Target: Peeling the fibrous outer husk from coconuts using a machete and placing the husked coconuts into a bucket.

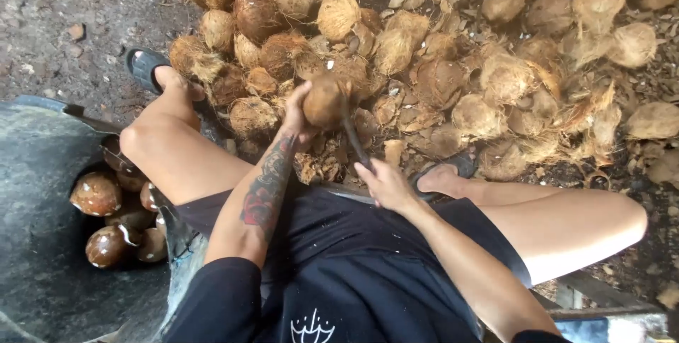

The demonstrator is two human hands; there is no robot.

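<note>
Coconut (324, 100) gripped by left hand (297, 113), above right hand (382, 184).

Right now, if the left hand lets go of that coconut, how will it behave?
The coconut looks round and mostly stripped, so it would probably roll into the husk pile. It seems hard and fairly heavy; the left hand cups it fully. The right hand grips a dark tool.

Single head view: looks steeply down from above, close over lap, facing forward onto ground ahead.
</note>
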